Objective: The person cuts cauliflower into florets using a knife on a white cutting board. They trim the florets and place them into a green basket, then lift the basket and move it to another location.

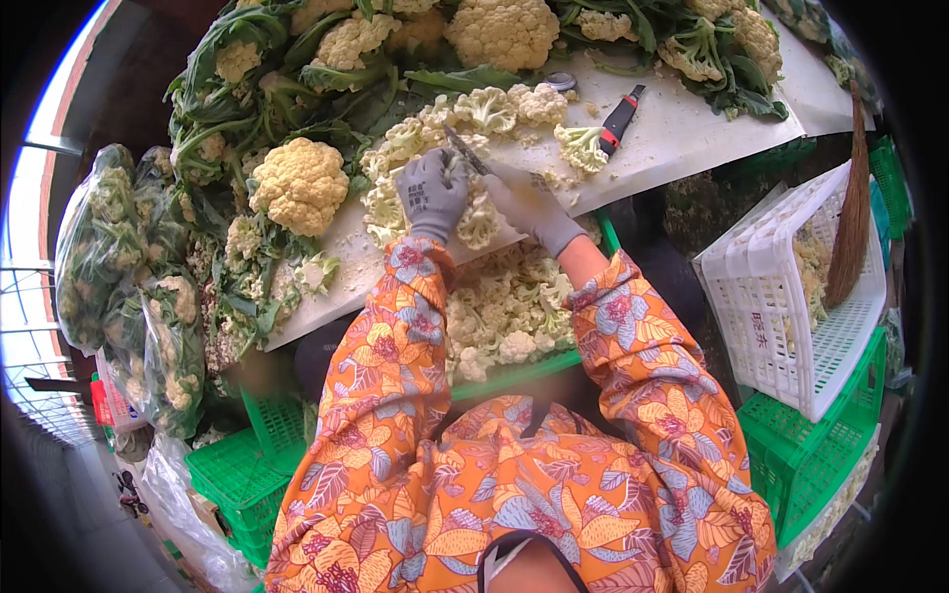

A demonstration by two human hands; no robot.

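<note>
My left hand (434, 193), in a grey work glove, has its fingers closed around a cauliflower piece that they mostly hide. A knife with a dark, stained blade (465, 150) is gripped in my gloved right hand (530, 204), its handle covered by the fingers. The blade points up and left, across the fingers of the left hand. Cut cauliflower florets (485, 110) lie around both hands on the white tabletop (689, 141). Below the table edge, a green crate (519, 376) in front of my body holds many more florets (511, 311).
A whole cauliflower head (300, 185) sits left of my hands, before a heap of leafy cauliflowers (504, 33). A red-and-black utility knife (623, 118) lies to the right. Bagged cauliflowers (111, 252) stand far left. A white crate (764, 296) and a broom (849, 222) are at right.
</note>
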